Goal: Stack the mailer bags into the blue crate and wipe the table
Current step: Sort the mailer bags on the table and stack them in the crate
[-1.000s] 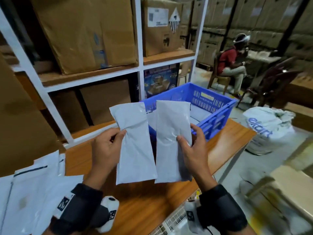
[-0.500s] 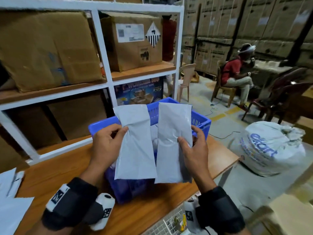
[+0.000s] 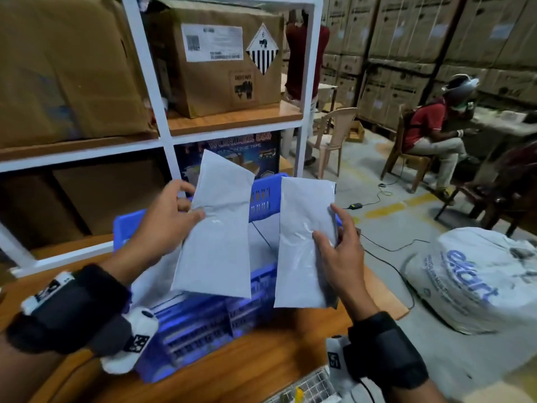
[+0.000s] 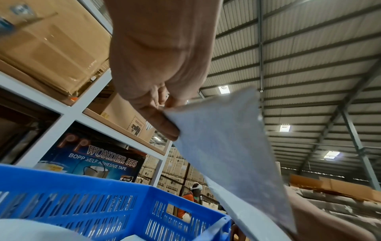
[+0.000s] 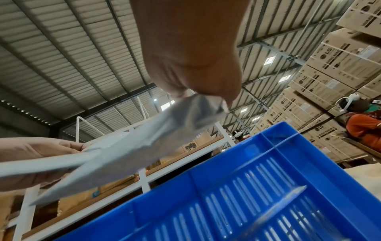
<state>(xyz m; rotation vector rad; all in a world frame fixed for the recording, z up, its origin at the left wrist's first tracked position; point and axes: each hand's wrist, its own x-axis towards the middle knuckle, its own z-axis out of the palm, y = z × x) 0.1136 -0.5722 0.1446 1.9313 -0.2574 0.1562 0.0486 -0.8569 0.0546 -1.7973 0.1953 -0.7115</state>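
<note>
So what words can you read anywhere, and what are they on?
"WONDER 555" and "BOPP SELF ADHESIVE TAPE": on the dark tape box in the shelf.
"LG": on the stacked cartons by the wall.
"ekart": on the white sack on the floor.
"UN3480": seems to stand on the shelf carton, sideways.
White label on that carton: too small to read.

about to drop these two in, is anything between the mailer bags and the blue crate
Nothing visible blocks the way. The left hand pinches one mailer bag and the right hand pinches the other mailer bag, both above the open-topped blue crate, which already holds bags.
</note>
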